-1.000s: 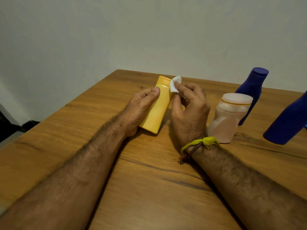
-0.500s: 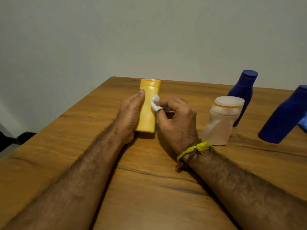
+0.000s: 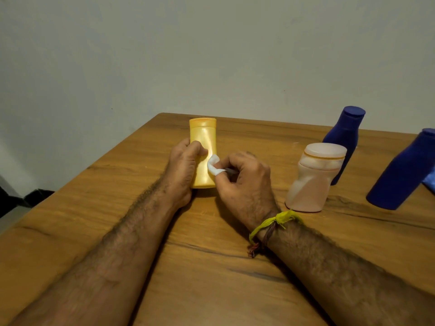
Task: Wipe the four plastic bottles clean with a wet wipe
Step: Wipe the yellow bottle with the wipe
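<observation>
The yellow bottle [image 3: 203, 151] stands upright on the wooden surface [image 3: 211, 267], cap end up, near the far left corner. The left hand [image 3: 182, 168] wraps its left side, thumb across the front, so that grip is clenched around the bottle and steadies it. The right hand [image 3: 244, 182] sits just to the right of the bottle with its fingers curled in; its grip pinches a small white wipe [image 3: 213, 167], folded over a fingertip, and the wipe presses against the lower right front of the yellow bottle. A yellow band [image 3: 274, 222] and a darker thread are tied around the right wrist.

To the right, apart from the hands, a pale peach bottle [image 3: 313, 182] with a wide translucent cap stands on the surface. Just behind it and partly hidden by it stands a blue bottle [image 3: 344, 135]. A second blue bottle [image 3: 404, 175] is further right, near the frame edge, and appears to lean in the wide-angle view. A bit of light blue material [image 3: 430, 182] shows at the right edge beside it; what it is cannot be told. A plain pale wall [image 3: 211, 55] rises behind the surface.
</observation>
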